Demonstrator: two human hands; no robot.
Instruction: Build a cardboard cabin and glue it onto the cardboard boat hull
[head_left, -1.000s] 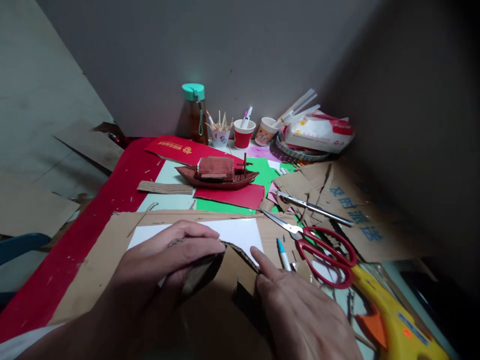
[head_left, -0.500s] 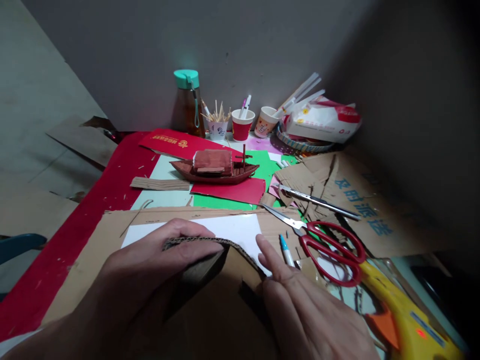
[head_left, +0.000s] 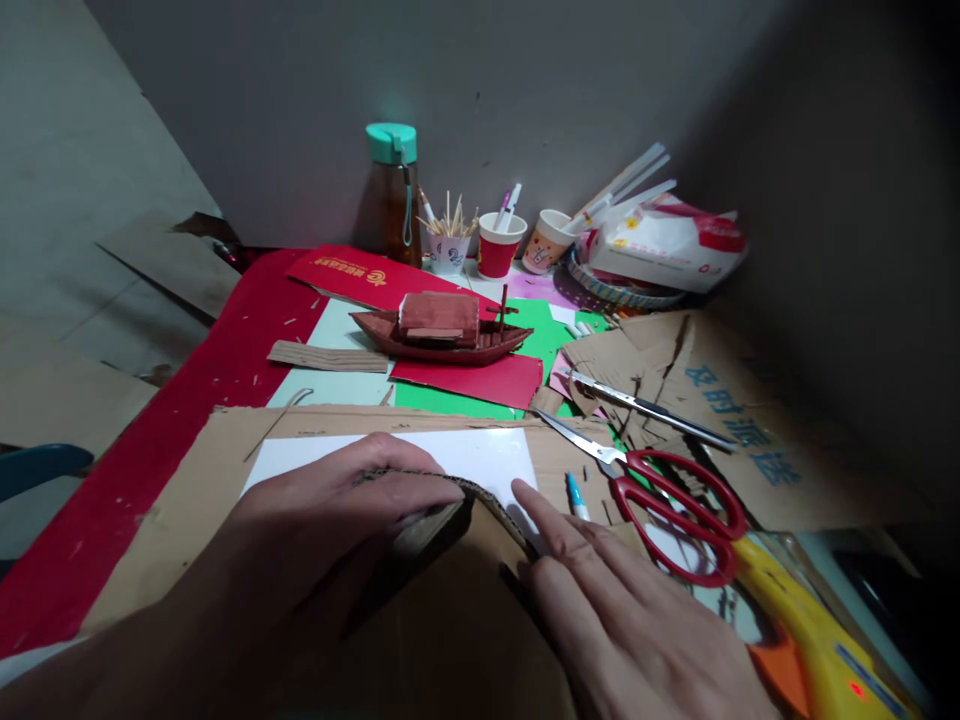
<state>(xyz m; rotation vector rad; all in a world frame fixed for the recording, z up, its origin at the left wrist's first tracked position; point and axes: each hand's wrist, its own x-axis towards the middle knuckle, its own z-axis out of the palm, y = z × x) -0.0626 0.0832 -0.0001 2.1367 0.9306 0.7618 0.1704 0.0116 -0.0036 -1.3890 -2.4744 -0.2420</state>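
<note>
A curved piece of cardboard (head_left: 480,610) fills the lower middle of the head view, its corrugated edge facing away from me. My left hand (head_left: 322,530) grips its top left edge, thumb on the near side and fingers over the far side. On the right edge, my right hand (head_left: 607,600) presses with the thumb side while the index finger reaches along the outside. Beneath both hands lie a white sheet of paper (head_left: 480,445) and a flat cardboard sheet (head_left: 172,520). A brown model boat (head_left: 442,330) stands beyond them.
Red-handled scissors (head_left: 675,510), a utility knife (head_left: 652,408), a blue-tipped marker (head_left: 576,496) and a yellow glue gun (head_left: 810,630) lie at the right. Along the wall stand a bottle (head_left: 394,200), a red paper cup (head_left: 501,250) and a tissue pack (head_left: 667,245). Cardboard scraps (head_left: 630,360) lie nearby.
The view has shifted slightly, so the table things sit a little further right. Both hands keep their hold on the curved cardboard, with barely any change in pose.
</note>
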